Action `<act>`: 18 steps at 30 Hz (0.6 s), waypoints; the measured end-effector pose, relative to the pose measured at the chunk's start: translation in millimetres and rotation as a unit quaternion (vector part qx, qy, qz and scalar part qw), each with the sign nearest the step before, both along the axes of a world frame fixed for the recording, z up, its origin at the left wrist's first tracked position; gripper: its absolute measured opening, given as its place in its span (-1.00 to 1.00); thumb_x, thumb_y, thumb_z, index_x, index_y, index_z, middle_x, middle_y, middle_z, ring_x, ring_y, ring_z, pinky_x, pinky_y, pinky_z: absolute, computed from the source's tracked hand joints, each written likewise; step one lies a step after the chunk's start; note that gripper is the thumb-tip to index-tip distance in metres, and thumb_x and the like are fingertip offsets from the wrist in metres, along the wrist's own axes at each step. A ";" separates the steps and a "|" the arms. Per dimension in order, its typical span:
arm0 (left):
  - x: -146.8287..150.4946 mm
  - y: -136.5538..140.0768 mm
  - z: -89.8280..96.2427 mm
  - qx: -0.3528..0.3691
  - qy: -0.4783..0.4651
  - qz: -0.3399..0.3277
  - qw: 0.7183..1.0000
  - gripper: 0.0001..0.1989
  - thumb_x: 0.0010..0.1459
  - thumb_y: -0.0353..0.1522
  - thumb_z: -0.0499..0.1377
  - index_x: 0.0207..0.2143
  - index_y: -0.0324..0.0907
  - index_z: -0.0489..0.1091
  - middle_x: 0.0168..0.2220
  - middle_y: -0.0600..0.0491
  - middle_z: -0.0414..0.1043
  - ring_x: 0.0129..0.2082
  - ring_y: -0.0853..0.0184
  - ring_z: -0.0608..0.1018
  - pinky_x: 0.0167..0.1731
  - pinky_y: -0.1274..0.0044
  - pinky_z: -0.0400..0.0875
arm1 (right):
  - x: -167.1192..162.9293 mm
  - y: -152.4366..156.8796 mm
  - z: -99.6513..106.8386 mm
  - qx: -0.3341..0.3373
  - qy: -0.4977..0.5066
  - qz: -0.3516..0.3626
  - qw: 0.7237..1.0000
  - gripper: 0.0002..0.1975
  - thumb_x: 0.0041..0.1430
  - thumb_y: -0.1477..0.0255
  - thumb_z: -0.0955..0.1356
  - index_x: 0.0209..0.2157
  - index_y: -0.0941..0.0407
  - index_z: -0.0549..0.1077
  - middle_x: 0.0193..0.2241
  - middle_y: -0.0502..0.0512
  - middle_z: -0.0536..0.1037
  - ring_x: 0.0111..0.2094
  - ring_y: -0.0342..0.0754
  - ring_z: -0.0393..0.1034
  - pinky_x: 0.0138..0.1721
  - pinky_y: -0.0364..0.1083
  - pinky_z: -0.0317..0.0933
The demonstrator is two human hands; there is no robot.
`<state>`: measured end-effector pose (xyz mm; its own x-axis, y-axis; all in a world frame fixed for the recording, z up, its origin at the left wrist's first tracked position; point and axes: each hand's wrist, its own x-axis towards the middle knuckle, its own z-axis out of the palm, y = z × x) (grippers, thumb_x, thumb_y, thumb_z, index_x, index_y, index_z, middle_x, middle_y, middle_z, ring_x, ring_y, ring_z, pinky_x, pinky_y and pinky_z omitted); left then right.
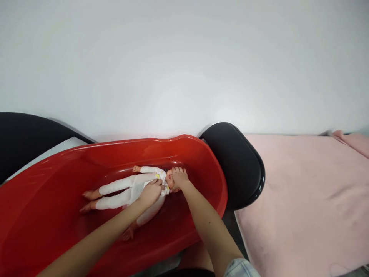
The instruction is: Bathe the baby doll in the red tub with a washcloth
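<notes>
A baby doll (127, 188) in a white bodysuit lies on its back inside a red plastic tub (201, 161), legs pointing left, head to the right. My left hand (150, 192) rests on the doll's chest and collar, fingers curled into the white cloth. My right hand (179, 177) is closed around the doll's head, which it mostly hides. One doll arm (141, 169) sticks out toward the far wall of the tub, the other arm (135, 227) lies toward me.
A black chair seat (239, 165) stands right of the tub. A pink towel (305, 200) covers the surface at the right. Another black chair back (25, 142) is at the far left. A plain white wall fills the background.
</notes>
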<state>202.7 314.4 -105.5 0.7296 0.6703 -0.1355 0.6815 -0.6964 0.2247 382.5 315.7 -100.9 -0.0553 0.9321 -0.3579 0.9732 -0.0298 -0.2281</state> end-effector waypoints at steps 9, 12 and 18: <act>-17.2 22.3 5.9 0.040 -0.076 0.060 0.994 -0.60 0.14 -0.57 0.01 -0.15 -0.18 0.60 -0.05 -0.12 0.52 -0.01 0.04 0.44 0.08 0.29 0.34 | 1.8 2.0 -3.0 -0.005 0.009 -0.002 1.000 0.37 -0.30 0.12 0.66 0.44 0.20 -0.01 0.42 0.40 0.05 0.43 0.29 -0.10 0.42 0.27 -0.20; -19.4 35.1 7.1 0.069 -0.089 0.105 0.988 -0.59 0.17 -0.56 0.00 -0.12 -0.18 0.60 0.03 -0.14 0.50 0.06 0.02 0.42 0.13 0.29 0.33 | 1.7 1.9 -3.1 -0.004 0.002 0.001 1.000 0.33 -0.28 0.12 0.66 0.44 0.14 0.02 0.43 0.36 0.05 0.43 0.26 -0.10 0.43 0.25 -0.19; -5.2 39.3 -9.8 0.010 -0.123 0.122 0.985 -0.56 0.07 -0.61 0.04 -0.10 -0.25 0.61 0.23 -0.20 0.39 0.23 0.04 0.41 0.27 0.31 0.25 | 1.7 2.8 -3.9 -0.010 0.011 -0.002 1.000 0.35 -0.29 0.13 0.66 0.44 0.16 0.00 0.43 0.40 0.02 0.45 0.28 -0.14 0.43 0.26 -0.22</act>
<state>197.5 353.7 -115.3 0.5552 0.8307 0.0405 0.7559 -0.5243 0.3920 384.2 318.5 -104.7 -0.0594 0.9250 -0.3753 0.9678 -0.0388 -0.2488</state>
